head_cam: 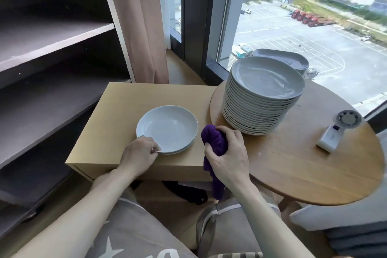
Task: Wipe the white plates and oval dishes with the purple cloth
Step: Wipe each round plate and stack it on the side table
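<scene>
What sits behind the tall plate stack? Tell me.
Behind the tall plate stack an oval dish rests by the window; the stack hides its near part and whatever is under it.

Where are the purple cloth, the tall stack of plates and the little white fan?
purple cloth [213, 137]: head view, bunched top above the right hand.
tall stack of plates [266, 78]: head view, top plate's centre.
white fan [348, 120]: head view, round grille.

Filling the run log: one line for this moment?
left hand: grips white plate rim | right hand: holds bunched purple cloth | wiping: not on plate
</scene>
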A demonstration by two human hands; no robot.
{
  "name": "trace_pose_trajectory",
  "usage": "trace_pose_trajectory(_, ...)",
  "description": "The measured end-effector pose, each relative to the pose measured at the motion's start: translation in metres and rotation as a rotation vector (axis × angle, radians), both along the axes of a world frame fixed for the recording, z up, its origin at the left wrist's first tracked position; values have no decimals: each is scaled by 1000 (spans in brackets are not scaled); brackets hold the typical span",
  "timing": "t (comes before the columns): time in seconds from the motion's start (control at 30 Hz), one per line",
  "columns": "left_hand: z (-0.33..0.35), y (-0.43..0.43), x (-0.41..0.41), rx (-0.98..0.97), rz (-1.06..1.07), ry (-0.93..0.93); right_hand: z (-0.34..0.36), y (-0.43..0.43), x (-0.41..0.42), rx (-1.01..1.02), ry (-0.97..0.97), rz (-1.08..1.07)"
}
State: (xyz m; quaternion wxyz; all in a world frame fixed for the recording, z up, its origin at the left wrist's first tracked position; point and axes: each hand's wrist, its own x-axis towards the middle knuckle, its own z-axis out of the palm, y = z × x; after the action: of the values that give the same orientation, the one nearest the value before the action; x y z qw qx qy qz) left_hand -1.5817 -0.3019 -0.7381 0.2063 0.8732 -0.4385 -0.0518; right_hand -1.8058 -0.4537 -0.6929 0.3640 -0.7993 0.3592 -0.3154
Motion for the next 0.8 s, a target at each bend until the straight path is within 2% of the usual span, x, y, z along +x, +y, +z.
trace_pose_trajectory(0.17,16,-9,8,260,-63,144,9,-15,-8,23,-23,-28)
trace_pose_trajectory(0.23,26,-17,5,389,-85,113,15,-25,-12,32,-55,-67)
trace_pose_trajectory(0.3,38,-27,-3,430,-103,55,24,-34,-17,45,-88,-98)
trace_pose_trajectory(0.5,86,-81,-45,70,-191,163,70,-59,-40,54,-174,-129)
trace_pose_trajectory(0.67,122,-136,-74,-223,-304,233,127,-87,-58,-22,-195,-152)
trace_pose_trajectory(0.8,142,-168,-91,-392,-346,190,165,-119,-62,-97,-204,-204)
